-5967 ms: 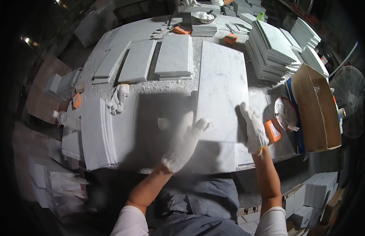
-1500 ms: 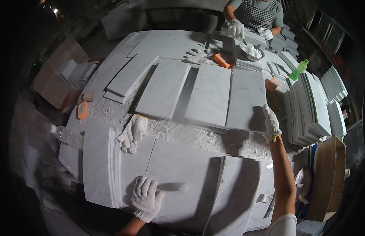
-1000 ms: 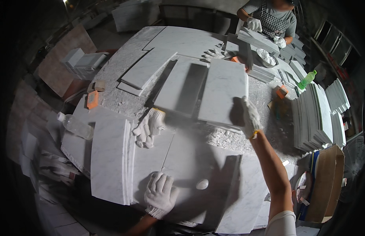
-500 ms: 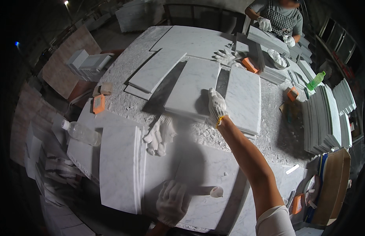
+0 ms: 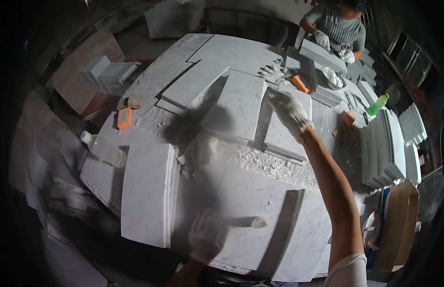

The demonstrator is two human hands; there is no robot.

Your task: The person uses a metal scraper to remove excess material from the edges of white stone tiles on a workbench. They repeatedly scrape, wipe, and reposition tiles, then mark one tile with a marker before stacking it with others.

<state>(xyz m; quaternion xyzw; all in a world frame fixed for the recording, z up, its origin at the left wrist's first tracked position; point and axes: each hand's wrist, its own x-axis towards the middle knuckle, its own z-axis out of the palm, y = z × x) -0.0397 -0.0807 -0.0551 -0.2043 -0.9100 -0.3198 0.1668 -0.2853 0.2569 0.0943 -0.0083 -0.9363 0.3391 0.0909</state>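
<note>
My right hand [image 5: 288, 111], in a white glove, reaches far out over a white marble tile [image 5: 285, 135] lying past a strip of stone rubble [image 5: 260, 160]. Its fingers are spread on the tile's far end. My left hand [image 5: 206, 235], also gloved, presses flat on a large marble slab [image 5: 253, 217] at the near edge of the table. A small white lump [image 5: 259, 222] lies on that slab, right of the left hand. A second marble tile [image 5: 235, 106] lies left of the one under my right hand.
A spare white glove [image 5: 199, 152] lies on the rubble. A plastic bottle [image 5: 103, 149] and orange blocks [image 5: 124, 118] sit left. Stacked tiles [image 5: 383, 148] and a cardboard box [image 5: 398, 225] stand right. Another person [image 5: 337, 29] handles a tile at the far end, near a green bottle [image 5: 378, 103].
My right hand has swept from the right side of the table leftward and forward onto the far tile. My left hand stayed pressed on the near slab. The view tilted toward the far end.
</note>
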